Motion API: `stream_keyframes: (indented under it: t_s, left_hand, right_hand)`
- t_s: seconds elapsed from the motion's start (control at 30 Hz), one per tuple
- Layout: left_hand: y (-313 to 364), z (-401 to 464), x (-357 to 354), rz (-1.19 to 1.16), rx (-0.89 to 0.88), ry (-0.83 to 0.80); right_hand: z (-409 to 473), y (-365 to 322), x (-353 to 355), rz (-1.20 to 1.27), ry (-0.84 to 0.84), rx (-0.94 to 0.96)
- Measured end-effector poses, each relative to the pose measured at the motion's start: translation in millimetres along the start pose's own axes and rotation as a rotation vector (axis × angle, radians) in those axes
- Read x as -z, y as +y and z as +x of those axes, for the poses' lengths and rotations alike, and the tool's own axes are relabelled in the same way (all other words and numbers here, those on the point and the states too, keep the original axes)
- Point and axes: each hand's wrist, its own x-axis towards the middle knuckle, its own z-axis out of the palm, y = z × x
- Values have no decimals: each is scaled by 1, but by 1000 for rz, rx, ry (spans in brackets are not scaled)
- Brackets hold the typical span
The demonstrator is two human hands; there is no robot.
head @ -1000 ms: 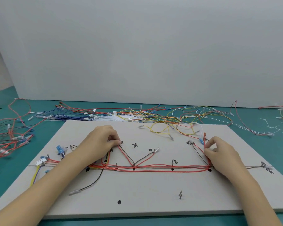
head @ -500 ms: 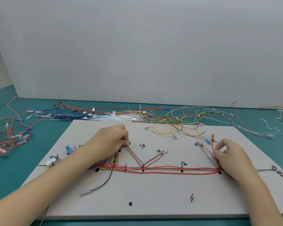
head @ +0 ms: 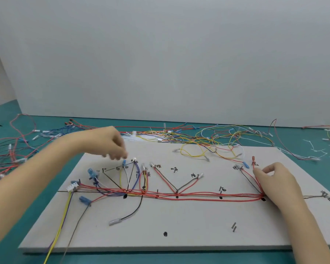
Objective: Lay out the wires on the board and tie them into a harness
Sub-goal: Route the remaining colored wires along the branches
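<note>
A white board point(head: 189, 221) carries a laid-out bundle of mostly red wires point(head: 198, 195) along a drawn line, with branches fanning up to marked spots. My left hand point(head: 111, 143) hovers above the board's far left part, blurred, fingers curled downward with nothing seen in them. My right hand point(head: 274, 180) rests on the board at the bundle's right end, thumb and fingers pinching a red wire point(head: 255, 173) that rises to a red terminal point(head: 253, 159). Blue connectors point(head: 91, 172) and a white plug point(head: 72, 186) lie at the left end.
Loose wires in red, yellow, blue and white point(head: 208, 138) lie heaped on the teal table behind the board, and more red ones point(head: 10, 149) at the left. White cable ties point(head: 316, 149) are scattered at the right. A grey wall stands close behind.
My left hand has lifted off the wires at the board's left and moved up and away, uncovering the blue, yellow and white branches. My right hand stays at the red wire.
</note>
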Motion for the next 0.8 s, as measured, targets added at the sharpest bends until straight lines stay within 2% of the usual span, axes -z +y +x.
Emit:
stream_keyframes:
  t_s: [0.1,0.4,0.67,0.8]
  left_hand:
    - [-33,-20,12,51,91,-218]
    - [-97,-48,-2,10,116,-354]
    - [-115,-56,-9,-96,65,-327]
    - [-115,-57,-17,-55,89,-307]
  right_hand:
    - [-5,-5,-3,22,33,48]
    - [-15,-16,-10,83,-18,136]
    - [-15,-14,-9,98,-35,138]
    - [-14,-13,-10,93,-47,137]
